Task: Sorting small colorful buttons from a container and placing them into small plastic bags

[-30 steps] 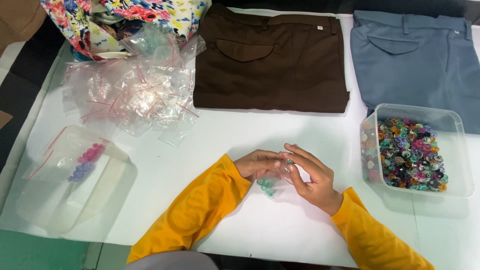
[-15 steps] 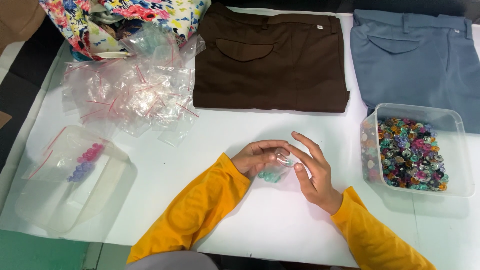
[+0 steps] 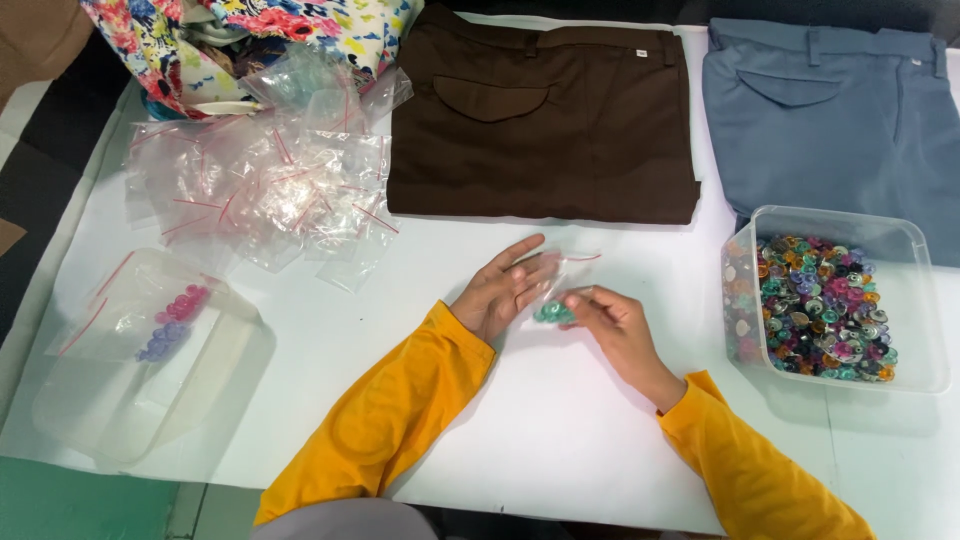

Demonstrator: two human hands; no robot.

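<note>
table (image 3: pixel 600 440), white, seen from the head view, with both hands near its middle. left hand (image 3: pixel 500 288): fingers spread and released, palm turned up, a small clear bag (image 3: pixel 560 272) lying across the fingertips. right hand (image 3: pixel 612 325): fingertips pinched on the lower part of the bag, where a cluster of green buttons (image 3: pixel 551 312) sits between the two hands. both sleeves are yellow. bag and buttons lie just above the table, midway between the brown trousers (image 3: pixel 545 115) behind and the table's near edge. clear tub (image 3: pixel 905 300), to the right of the right hand and apart from it, holds many mixed-colour buttons; behind it, folded blue trousers (image 3: pixel 835 110). heap of empty clear bags (image 3: pixel 270 185) with red seal strips, far left of the hands, beside floral cloth (image 3: pixel 250 30) at the top left corner. second clear tub (image 3: pixel 140 400), at the left edge, with a sealed bag (image 3: pixel 150 315) resting on it that holds pink and purple buttons. whether the small bag's seal is closed cannot be told.
</note>
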